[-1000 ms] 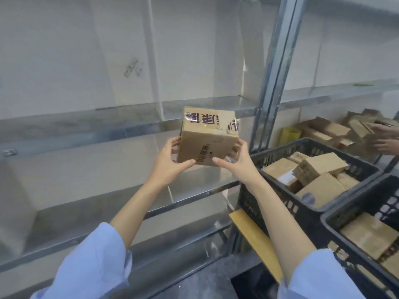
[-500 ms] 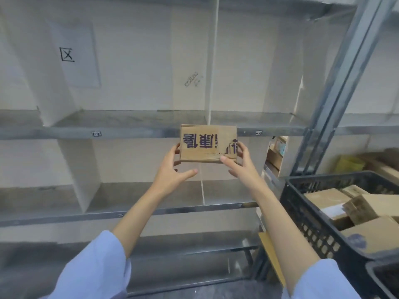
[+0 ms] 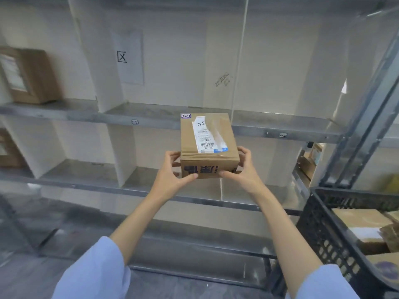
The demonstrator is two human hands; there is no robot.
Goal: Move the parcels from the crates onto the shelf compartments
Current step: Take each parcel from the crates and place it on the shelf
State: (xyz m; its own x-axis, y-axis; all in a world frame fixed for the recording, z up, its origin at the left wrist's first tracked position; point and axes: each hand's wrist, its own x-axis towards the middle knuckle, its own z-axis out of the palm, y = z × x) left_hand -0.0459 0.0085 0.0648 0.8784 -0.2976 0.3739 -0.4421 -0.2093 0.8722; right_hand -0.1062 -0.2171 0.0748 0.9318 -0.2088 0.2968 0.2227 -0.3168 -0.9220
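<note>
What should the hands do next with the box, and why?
Probably ease the parcel forward and set it down on the shelf board just beyond it. The left hand and right hand both hold it in the air, in front of the shelves, not yet resting on anything.

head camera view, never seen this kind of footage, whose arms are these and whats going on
There is no machine here: the camera sits on a person's head, looking forward and down, so the arms are their own. The left hand and right hand grip a taped cardboard parcel by its sides, held up in front of a metal shelf split into compartments. Another box stands on the upper board at far left. At lower right a black crate holds more parcels.
</note>
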